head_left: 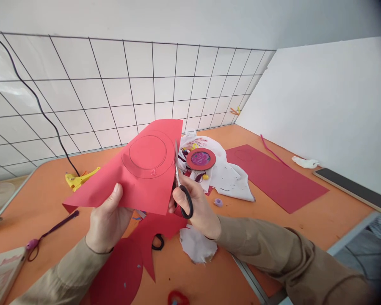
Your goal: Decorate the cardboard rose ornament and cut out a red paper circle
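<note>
My left hand [109, 222] grips the lower edge of a red paper sheet [146, 192], thumb on top and fingers beneath. Two pencil-like circles, one inside the other, are drawn on the sheet, and a small pink bit sits near their lower edge. In my right hand [198, 207] is a pair of black-handled scissors [186, 202], its blades pointing up along the sheet's right edge. Below the sheet lie red paper scraps [146, 237] and another black loop handle [158, 242], partly covered.
A yellow glue gun [81, 178] lies at the left, its cord running up the wall grid. Behind my right hand, a round rose-patterned piece [200, 159] rests on white cloth [235, 182]. Farther right are a dark red sheet [273, 180] and a phone [355, 188].
</note>
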A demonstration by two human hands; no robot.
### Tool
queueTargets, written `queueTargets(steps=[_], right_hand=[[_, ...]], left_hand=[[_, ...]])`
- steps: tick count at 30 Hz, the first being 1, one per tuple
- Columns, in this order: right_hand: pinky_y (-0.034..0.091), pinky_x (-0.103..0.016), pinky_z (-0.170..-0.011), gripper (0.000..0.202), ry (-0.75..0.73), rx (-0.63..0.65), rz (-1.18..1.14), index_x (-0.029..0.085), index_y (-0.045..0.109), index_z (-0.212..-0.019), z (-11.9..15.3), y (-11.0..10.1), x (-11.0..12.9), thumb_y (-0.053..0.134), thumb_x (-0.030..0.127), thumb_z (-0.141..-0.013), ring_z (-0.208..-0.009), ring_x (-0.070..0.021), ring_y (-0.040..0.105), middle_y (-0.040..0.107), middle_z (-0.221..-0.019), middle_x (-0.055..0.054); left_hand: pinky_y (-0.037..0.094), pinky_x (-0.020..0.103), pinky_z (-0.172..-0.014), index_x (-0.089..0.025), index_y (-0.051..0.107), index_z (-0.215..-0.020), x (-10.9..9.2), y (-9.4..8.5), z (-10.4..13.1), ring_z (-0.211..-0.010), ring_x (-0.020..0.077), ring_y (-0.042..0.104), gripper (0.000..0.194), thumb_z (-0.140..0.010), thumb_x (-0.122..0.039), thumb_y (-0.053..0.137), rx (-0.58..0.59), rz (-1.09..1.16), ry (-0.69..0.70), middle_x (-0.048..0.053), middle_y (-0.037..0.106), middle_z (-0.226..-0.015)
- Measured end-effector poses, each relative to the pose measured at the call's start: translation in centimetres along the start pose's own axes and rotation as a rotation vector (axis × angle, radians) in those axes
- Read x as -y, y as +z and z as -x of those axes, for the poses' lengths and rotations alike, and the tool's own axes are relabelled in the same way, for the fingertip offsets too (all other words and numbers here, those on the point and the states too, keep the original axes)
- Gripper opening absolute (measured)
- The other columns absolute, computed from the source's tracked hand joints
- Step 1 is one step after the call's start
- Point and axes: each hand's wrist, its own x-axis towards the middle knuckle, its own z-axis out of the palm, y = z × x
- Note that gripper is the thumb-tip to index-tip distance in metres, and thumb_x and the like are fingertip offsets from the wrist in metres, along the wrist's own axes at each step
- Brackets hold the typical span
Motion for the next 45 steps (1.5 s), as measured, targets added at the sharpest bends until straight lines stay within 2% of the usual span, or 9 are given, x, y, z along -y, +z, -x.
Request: queueTargets(steps=[4, 13, 18, 23, 28, 31, 40, 45], right_hand=[[0.049, -0.023, -0.051, 0.047, 0.019, -0.008, -0.008, 0.020, 0.047, -0.075, 0.02, 0.05, -0.04, 0.065, 0.064, -0.078, -0.051, -0.0087, 0.054, 0.054, -0.061, 0.004], [0.047, -0.024, -0.054, 0.048, -0.011, 0.019, -0.012, 0.019, 0.049, -0.075, -0.08, -0.10, -0.17, 0.065, 0.065, -0.078, -0.054, -0.0101, 0.057, 0.054, -0.064, 0.003], [0.045, -0.024, -0.053, 0.048, 0.023, 0.004, -0.015, 0.020, 0.046, -0.073, 0.11, -0.11, -0.13, 0.065, 0.064, -0.078, -0.053, -0.0098, 0.056, 0.056, -0.061, 0.003], [0.045, -0.024, -0.053, 0.048, 0.021, 0.011, -0.041, 0.019, 0.048, -0.075, 0.18, -0.08, -0.35, 0.065, 0.064, -0.078, -0.052, -0.0094, 0.055, 0.057, -0.062, 0.003], [0.045, -0.024, -0.053, 0.049, 0.034, 0.009, -0.049, 0.019, 0.046, -0.074, 0.17, -0.10, -0.32, 0.064, 0.065, -0.079, -0.052, -0.0091, 0.055, 0.057, -0.062, 0.003], [0.046, -0.025, -0.054, 0.048, 0.038, 0.004, -0.013, 0.019, 0.046, -0.074, 0.16, -0.13, -0.25, 0.061, 0.064, -0.081, -0.053, -0.0094, 0.056, 0.058, -0.063, 0.002], [0.044, -0.024, -0.052, 0.048, 0.020, 0.003, 0.026, 0.020, 0.046, -0.075, 0.11, -0.21, -0.51, 0.061, 0.065, -0.082, -0.051, -0.0096, 0.055, 0.056, -0.059, 0.003], [0.043, -0.025, -0.053, 0.050, -0.003, -0.002, 0.073, 0.020, 0.046, -0.075, 0.15, -0.18, -0.29, 0.060, 0.067, -0.080, -0.052, -0.0104, 0.056, 0.055, -0.059, 0.003]], left_hand=[[0.056, 0.035, -0.099, -0.032, 0.066, -0.123, -0.08, -0.01, -0.16, -0.135, 0.0283, 0.048, 0.039, -0.085, -0.022, 0.066, -0.049, -0.028, 0.069, -0.001, 0.071, -0.123], [0.051, 0.038, -0.104, -0.033, 0.066, -0.123, 0.23, -0.43, -0.23, -0.142, 0.0286, 0.037, 0.036, -0.087, -0.029, 0.065, -0.076, -0.044, 0.046, -0.001, 0.064, -0.135], [0.051, 0.041, -0.104, -0.031, 0.066, -0.121, 0.20, -0.36, -0.25, -0.140, 0.0304, 0.040, 0.036, -0.085, -0.030, 0.068, -0.059, -0.042, 0.055, 0.001, 0.066, -0.131], [0.050, 0.037, -0.105, -0.026, 0.067, -0.119, 0.00, -0.10, -0.19, -0.141, 0.0301, 0.039, 0.030, -0.089, -0.026, 0.063, -0.052, -0.029, 0.042, 0.000, 0.067, -0.129], [0.046, 0.046, -0.109, -0.024, 0.067, -0.120, 0.32, -0.39, -0.44, -0.140, 0.0338, 0.040, 0.037, -0.084, -0.031, 0.069, -0.061, -0.051, 0.083, 0.006, 0.066, -0.131], [0.043, 0.048, -0.111, -0.026, 0.066, -0.122, 0.55, -0.64, -0.57, -0.140, 0.0323, 0.039, 0.037, -0.085, -0.031, 0.067, -0.051, -0.060, 0.097, 0.004, 0.063, -0.135], [0.052, 0.038, -0.102, -0.027, 0.072, -0.112, 0.53, -0.94, -0.47, -0.132, 0.0289, 0.051, 0.027, -0.086, -0.030, 0.067, -0.028, -0.059, 0.119, 0.002, 0.068, -0.127], [0.057, 0.037, -0.096, -0.029, 0.072, -0.109, 0.51, -0.63, -0.31, -0.125, 0.0295, 0.057, 0.026, -0.083, -0.031, 0.071, -0.053, -0.059, 0.119, 0.002, 0.073, -0.115]])
